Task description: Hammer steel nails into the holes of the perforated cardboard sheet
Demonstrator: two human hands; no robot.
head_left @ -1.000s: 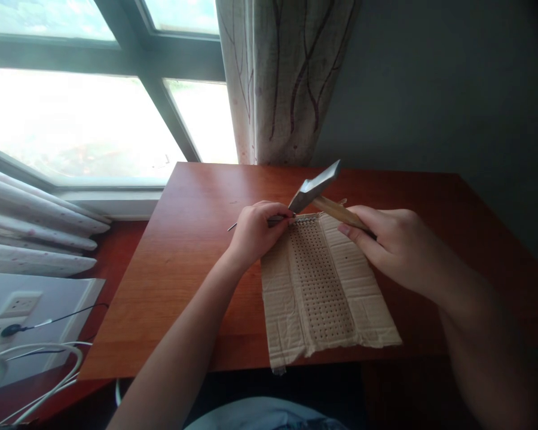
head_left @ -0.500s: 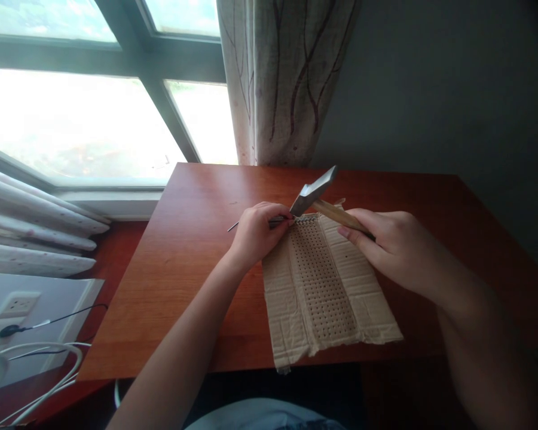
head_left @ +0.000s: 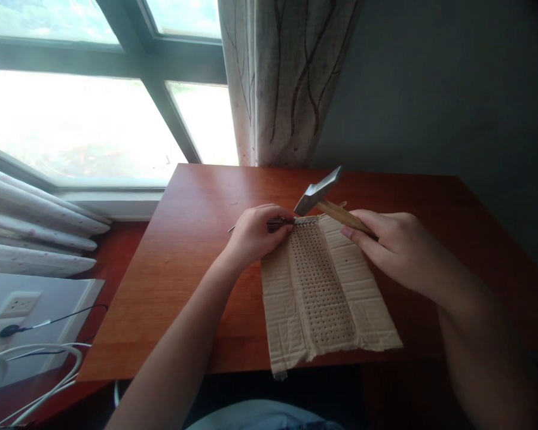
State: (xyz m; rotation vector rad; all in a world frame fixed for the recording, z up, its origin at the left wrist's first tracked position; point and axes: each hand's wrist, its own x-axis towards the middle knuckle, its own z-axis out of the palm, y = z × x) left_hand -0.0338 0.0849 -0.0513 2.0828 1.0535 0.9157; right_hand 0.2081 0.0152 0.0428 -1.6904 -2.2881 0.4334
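My right hand [head_left: 385, 233] grips the wooden handle of a hammer [head_left: 317, 192], whose metal head hangs just above the far end of a cardboard sheet [head_left: 278, 298]. Rows of small holes run down the sheet's middle strip, and small shiny dark bits line its far edge. At that edge, on its left side, my left hand [head_left: 255, 233] is closed, thumb and fingers pinched together beside the shiny bits. A thin metal rod [head_left: 232, 228] pokes out behind the left hand; most of it is hidden by the palm. The hammer's face is close to the left fingertips but apart from them.
The reddish wooden table [head_left: 183, 239] carries the sheet, whose near end hangs past the front edge. Behind stand a window and a patterned curtain [head_left: 291, 83]. Low on the left are a wall socket [head_left: 20, 304] and white cables [head_left: 72, 358].
The hammer head has shifted slightly right, away from my left fingertips. The cardboard's near end has moved a little toward me. My left hand has stayed almost in place.
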